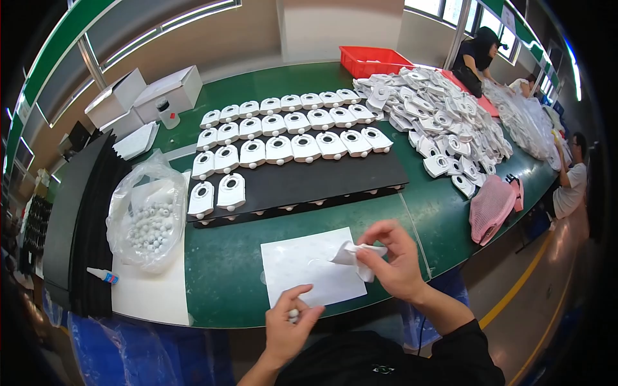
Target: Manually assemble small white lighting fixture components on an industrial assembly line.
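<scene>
My right hand [394, 262] grips a white plastic part [347, 254], tilted above a white sheet [309, 267] on the green table. At the sheet's near edge, my left hand [290, 325] is curled around small white balls [293, 314]; how many it holds I cannot tell. Beyond the sheet, a black board [309, 183] carries rows of white parts [279, 151], each with a round hole and a small ball at its near end. To the left lies a clear plastic bag [145, 193] with many white balls [153, 225] inside.
A heap of loose white parts [444, 122] covers the right side, with a red bin [370, 61] behind. A pink mesh cap [492, 209] lies at the right edge. A small glue bottle [104, 275] and black sheets [80, 219] are left. Co-workers sit far right.
</scene>
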`<move>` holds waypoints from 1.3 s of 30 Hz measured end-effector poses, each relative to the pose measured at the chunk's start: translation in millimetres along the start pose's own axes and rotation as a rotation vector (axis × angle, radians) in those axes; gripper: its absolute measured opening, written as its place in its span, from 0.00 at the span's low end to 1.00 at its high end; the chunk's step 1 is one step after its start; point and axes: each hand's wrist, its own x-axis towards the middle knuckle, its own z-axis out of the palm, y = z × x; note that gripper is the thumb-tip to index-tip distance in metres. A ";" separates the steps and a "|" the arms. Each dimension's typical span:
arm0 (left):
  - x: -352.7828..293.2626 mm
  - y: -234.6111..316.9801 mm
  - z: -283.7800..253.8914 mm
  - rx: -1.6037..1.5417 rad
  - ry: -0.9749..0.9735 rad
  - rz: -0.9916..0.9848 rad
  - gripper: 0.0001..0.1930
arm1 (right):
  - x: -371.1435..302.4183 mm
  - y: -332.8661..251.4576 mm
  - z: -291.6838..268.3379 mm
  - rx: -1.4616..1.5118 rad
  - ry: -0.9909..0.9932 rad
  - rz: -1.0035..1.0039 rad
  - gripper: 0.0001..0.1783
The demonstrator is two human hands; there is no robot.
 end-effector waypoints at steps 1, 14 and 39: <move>0.9 6.3 4.4 -0.058 -0.057 -0.035 0.20 | -2.9 -7.8 1.4 0.093 -0.003 0.021 0.15; -18.5 33.6 -35.5 -0.223 0.342 0.171 0.08 | -19.1 -29.9 58.3 -0.181 -0.264 -0.425 0.15; 53.8 2.9 -157.7 0.191 0.893 0.321 0.19 | -33.8 -173.2 -46.6 1.083 -0.952 -0.845 0.15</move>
